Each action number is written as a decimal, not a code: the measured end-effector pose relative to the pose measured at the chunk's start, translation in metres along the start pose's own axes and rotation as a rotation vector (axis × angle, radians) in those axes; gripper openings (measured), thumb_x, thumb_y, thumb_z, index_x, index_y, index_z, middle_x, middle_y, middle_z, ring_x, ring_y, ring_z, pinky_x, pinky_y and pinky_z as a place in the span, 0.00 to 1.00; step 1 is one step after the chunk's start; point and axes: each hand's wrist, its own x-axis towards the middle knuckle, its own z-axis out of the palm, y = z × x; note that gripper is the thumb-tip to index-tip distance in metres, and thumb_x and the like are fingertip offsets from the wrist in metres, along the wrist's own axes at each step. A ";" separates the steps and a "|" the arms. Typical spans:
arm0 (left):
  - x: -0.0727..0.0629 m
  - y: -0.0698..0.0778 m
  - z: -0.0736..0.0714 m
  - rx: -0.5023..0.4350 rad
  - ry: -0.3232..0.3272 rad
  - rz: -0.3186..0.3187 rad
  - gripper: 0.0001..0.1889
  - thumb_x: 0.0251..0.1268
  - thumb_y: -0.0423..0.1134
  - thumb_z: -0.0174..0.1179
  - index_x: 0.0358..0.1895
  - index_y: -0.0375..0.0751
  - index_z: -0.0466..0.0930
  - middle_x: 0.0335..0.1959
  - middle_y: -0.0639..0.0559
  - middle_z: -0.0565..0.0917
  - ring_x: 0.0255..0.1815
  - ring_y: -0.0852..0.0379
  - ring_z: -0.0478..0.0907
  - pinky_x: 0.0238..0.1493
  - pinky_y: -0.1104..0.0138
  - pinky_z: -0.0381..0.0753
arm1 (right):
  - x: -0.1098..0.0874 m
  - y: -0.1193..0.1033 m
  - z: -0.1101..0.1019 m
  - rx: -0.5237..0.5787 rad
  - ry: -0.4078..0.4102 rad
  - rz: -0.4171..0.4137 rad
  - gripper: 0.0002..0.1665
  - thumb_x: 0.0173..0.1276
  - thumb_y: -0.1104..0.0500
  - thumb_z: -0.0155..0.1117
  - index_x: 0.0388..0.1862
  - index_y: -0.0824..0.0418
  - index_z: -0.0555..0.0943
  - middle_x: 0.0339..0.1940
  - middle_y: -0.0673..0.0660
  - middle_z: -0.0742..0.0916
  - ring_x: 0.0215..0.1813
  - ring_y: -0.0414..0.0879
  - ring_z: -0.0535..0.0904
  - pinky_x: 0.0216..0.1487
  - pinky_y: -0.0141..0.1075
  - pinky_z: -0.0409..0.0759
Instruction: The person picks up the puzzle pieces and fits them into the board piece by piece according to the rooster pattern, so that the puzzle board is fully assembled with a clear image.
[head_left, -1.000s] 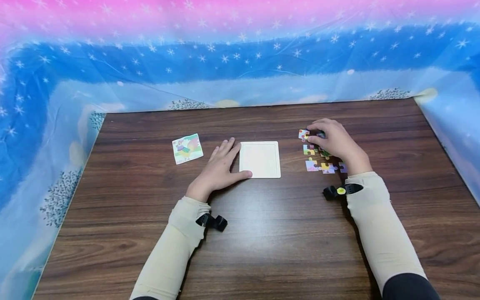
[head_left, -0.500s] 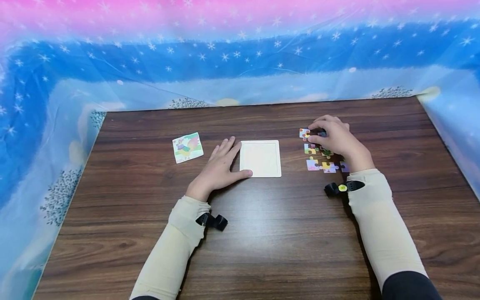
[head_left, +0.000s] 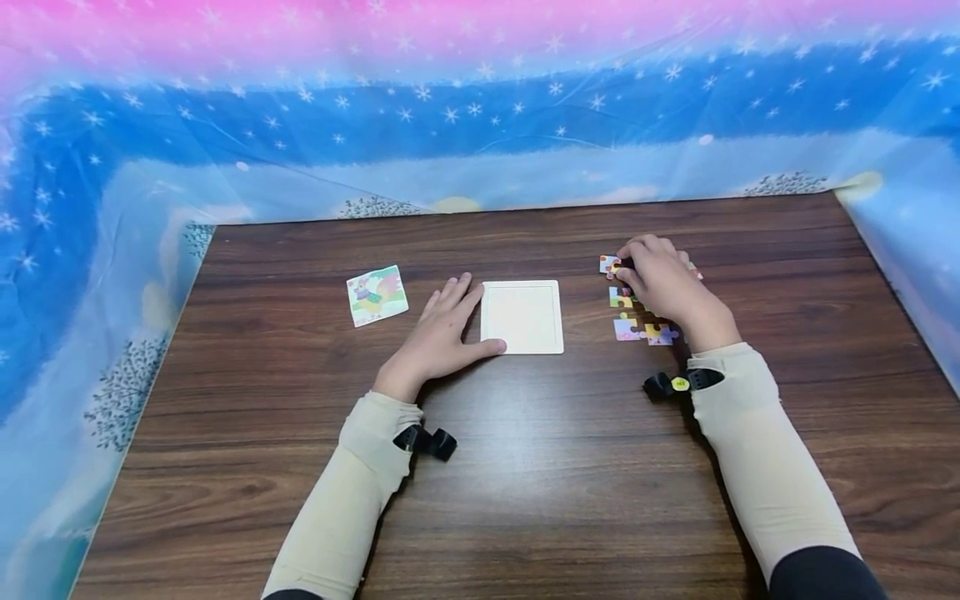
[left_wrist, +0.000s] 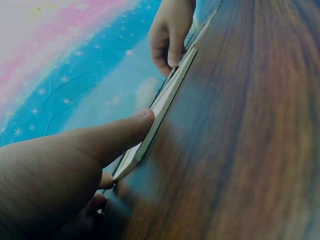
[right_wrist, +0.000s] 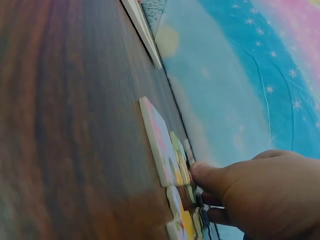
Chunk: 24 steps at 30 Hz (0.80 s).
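Note:
In the head view my left hand lies with straight fingers along the left edge of a square white puzzle tray. Its thumb rests on the tray's near left corner; the left wrist view shows that thumb on the near rim. My right hand is over the jigsaw pieces at the right, thumb and index finger pinching at a puzzle piece in the far row. Below it lie a green-and-yellow piece, a pale purple piece and a yellow-and-purple piece. The hand hides several others.
A square picture card with a cartoon animal lies left of my left hand on the brown wooden table. A snowflake-patterned cloth rises behind the table and along both sides.
My right hand has shifted slightly left and nearer over the pieces, covering a dark piece and uncovering a red one beyond its knuckles. The left hand and tray stay put.

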 end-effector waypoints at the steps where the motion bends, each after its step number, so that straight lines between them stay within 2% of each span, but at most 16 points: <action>1: 0.000 0.000 0.000 0.002 0.000 -0.001 0.53 0.72 0.64 0.64 0.87 0.40 0.47 0.88 0.41 0.42 0.88 0.46 0.33 0.85 0.53 0.31 | 0.000 0.001 0.000 0.015 0.003 0.001 0.21 0.86 0.59 0.54 0.68 0.72 0.74 0.71 0.71 0.73 0.76 0.71 0.61 0.70 0.68 0.58; 6: 0.001 0.003 0.003 0.018 0.007 -0.010 0.56 0.71 0.65 0.64 0.87 0.38 0.44 0.88 0.40 0.42 0.88 0.45 0.34 0.85 0.52 0.32 | 0.000 0.000 -0.001 0.112 0.022 0.001 0.21 0.87 0.59 0.52 0.68 0.73 0.73 0.70 0.72 0.74 0.75 0.70 0.63 0.72 0.71 0.54; 10: 0.003 0.007 0.007 0.061 0.013 -0.024 0.58 0.71 0.69 0.61 0.87 0.37 0.41 0.88 0.39 0.41 0.88 0.44 0.33 0.85 0.51 0.32 | 0.002 -0.007 0.002 0.140 0.030 -0.034 0.21 0.87 0.59 0.52 0.68 0.73 0.73 0.69 0.72 0.74 0.75 0.69 0.64 0.73 0.71 0.54; 17: 0.004 0.009 0.008 0.071 0.031 -0.045 0.59 0.69 0.70 0.62 0.87 0.38 0.41 0.88 0.40 0.40 0.88 0.45 0.33 0.85 0.51 0.32 | 0.007 -0.026 0.009 0.118 0.009 -0.091 0.20 0.85 0.59 0.56 0.66 0.71 0.75 0.67 0.69 0.77 0.75 0.68 0.66 0.72 0.70 0.55; 24: 0.003 0.010 0.007 0.071 0.019 -0.049 0.54 0.67 0.71 0.62 0.87 0.49 0.50 0.88 0.41 0.40 0.88 0.44 0.32 0.85 0.51 0.31 | 0.007 -0.052 0.025 0.070 0.001 -0.194 0.19 0.84 0.57 0.58 0.65 0.69 0.78 0.69 0.68 0.78 0.75 0.68 0.66 0.70 0.67 0.62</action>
